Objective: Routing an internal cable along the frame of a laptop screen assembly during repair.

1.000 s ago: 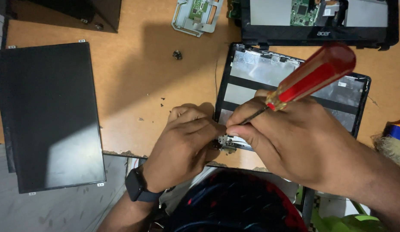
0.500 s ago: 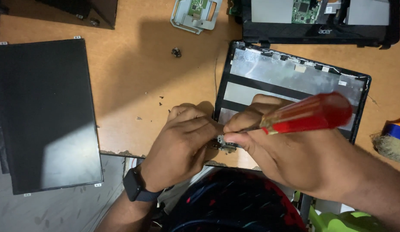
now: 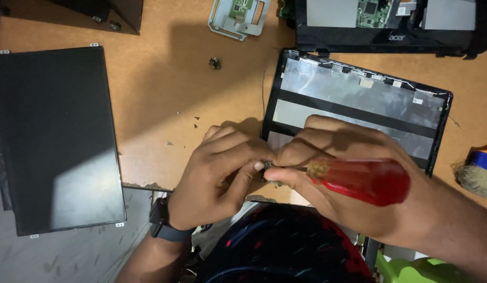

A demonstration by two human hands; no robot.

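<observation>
Your right hand [image 3: 358, 194] is wrapping closed around the red handle of a screwdriver [image 3: 364, 181], and the tool is lying nearly level, its long axis running from the fat handle at the right toward the thin shaft at the left. The tip is disappearing between your fingers, so you cannot see exactly where it is seating. Your left hand [image 3: 217, 178] is sitting just to the left of it, its fingers [image 3: 243, 170] curled in and pinching a small metal part [image 3: 269, 170] at the near left corner of the laptop lid shell [image 3: 358, 99] (only a sliver of that part is showing, too little to say what it is). So both hands are meeting at one spot, touching or nearly touching, right at the near edge of the desk [image 3: 165, 94].

The small part is lying directly left of the right hand's fingertips, in line with the shaft, and the left hand is the nearer one, already on it.

The lid shell itself is lying flat with its silvery inner face up, its long side running left to right and slightly tilted, away from you. Well apart on the left, a dark screen panel [image 3: 55, 136] is lying flat and overhanging the desk edge. At the far edge, a black laptop base [image 3: 390, 26] with an exposed circuit board is resting, with a grey bracket plate [image 3: 238, 18] near it and a loose small fitting [image 3: 215, 63] between. A brush [image 3: 476, 175] is poking in at the right.
</observation>
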